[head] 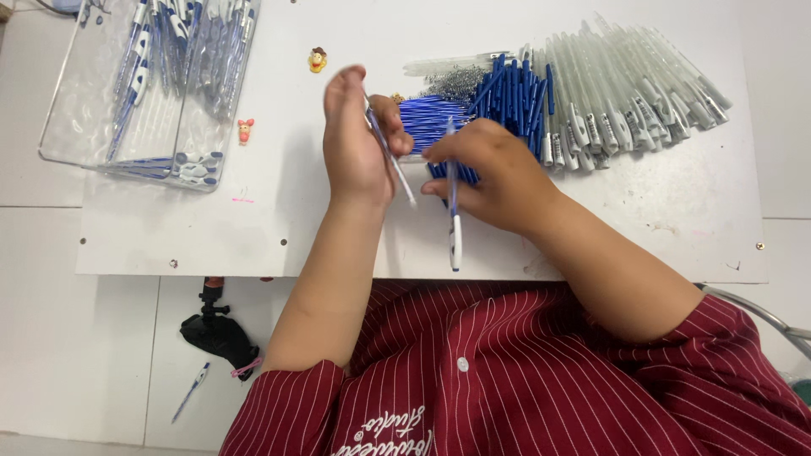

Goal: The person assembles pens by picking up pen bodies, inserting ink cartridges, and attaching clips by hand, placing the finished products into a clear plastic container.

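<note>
Nearest you, your right hand (490,173) pinches a pen barrel (454,215) upright in the picture, white grip end toward you at six o'clock, so its open end faces the parts pile. Just beside it at nine o'clock, your left hand (359,139) closes thumb and fingers on a thin refill (393,160), slanted with its tip toward the barrel, apparently to line the two up. Directly beyond both hands, at twelve o'clock, blue refills (431,114) lie bundled within easy reach, with small metal springs (456,82) behind them. At one o'clock sit dark blue plungers (515,97), and at two o'clock a fan of clear white pen barrels (625,89). Far off at ten o'clock, a clear plastic tray (84,93) keeps the finished pens (182,38) apart from loose parts on the white table (279,219).
</note>
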